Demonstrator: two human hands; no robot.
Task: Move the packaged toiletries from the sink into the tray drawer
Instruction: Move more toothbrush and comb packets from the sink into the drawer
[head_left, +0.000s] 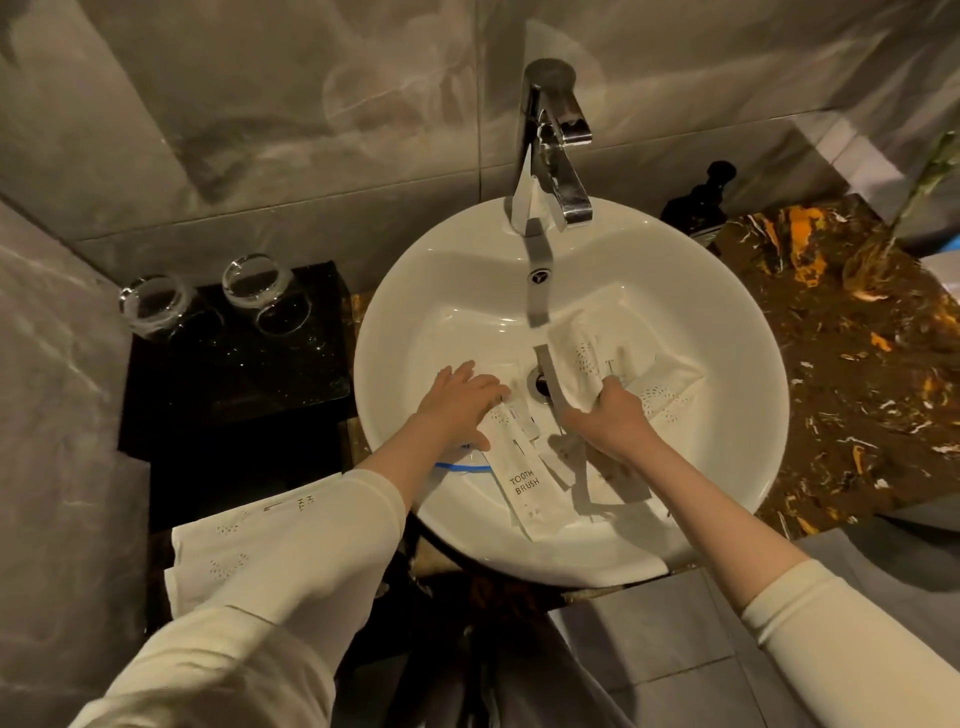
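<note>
Down in the white sink (395, 332), around the drain (542, 384), lie the white toiletry packets. Left of the drain, the left hand (460, 402) has its grip closed on the packet marked "tooth brush" (519, 475); right of the drain, the right hand (613, 415) grips a bunch of packets (623, 364). Judging by the loose bundle, one could slide out on the lift. No tray drawer shows.
</note>
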